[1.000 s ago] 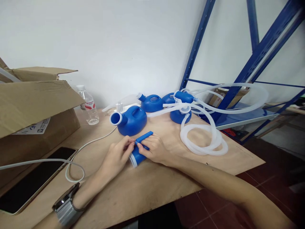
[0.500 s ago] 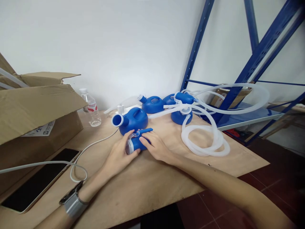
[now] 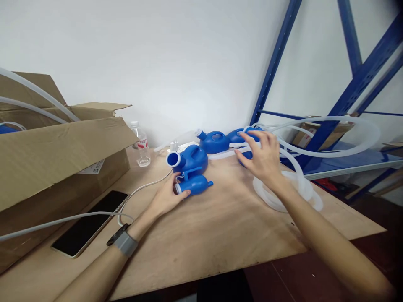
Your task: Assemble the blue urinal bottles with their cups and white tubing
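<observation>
My left hand [image 3: 168, 193] is closed around the white-rimmed end of a blue funnel-shaped piece [image 3: 195, 185], which has a side handle and a narrow nozzle pointing right. Just behind it a blue jug [image 3: 190, 160] lies with its wide white-rimmed mouth facing left. My right hand [image 3: 264, 155] is raised with fingers apart and nothing between them. It is close to the free end of a translucent hose [image 3: 234, 145] and hides part of a blue jug [image 3: 246, 154] and a second blue funnel piece [image 3: 252, 130]. Coiled hose [image 3: 267, 197] lies below that wrist.
Farther back stand another blue jug [image 3: 214, 142] and a partly hidden one [image 3: 235, 136]. On the left are an open cardboard box [image 3: 63, 157], a phone [image 3: 91, 222], a white cable [image 3: 145, 185] and a water bottle [image 3: 143, 147]. Blue metal shelving [image 3: 340, 105] stands right.
My right hand has let go of the blue funnel piece and moved right and up toward the hose and jugs. My left hand keeps its hold. The view has shifted left.
</observation>
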`<act>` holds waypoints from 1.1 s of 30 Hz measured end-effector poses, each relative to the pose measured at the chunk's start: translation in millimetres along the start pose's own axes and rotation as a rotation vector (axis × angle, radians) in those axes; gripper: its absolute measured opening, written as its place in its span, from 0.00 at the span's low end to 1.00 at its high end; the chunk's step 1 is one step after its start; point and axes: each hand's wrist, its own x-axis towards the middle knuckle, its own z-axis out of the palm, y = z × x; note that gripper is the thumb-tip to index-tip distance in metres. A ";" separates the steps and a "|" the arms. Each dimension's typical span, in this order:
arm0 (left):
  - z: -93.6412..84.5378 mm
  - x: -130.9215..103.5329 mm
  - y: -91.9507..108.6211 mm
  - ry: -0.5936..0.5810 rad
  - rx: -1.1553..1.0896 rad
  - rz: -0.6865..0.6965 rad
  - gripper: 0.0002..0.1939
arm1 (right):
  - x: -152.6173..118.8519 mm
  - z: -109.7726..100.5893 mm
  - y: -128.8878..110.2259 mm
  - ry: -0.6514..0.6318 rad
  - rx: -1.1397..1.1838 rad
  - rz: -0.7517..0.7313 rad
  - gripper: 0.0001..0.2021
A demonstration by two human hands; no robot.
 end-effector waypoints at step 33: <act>13.1 -9.3 -12.9 -0.194 0.394 0.412 0.31 | 35.8 -58.9 54.3 0.029 0.405 0.412 0.24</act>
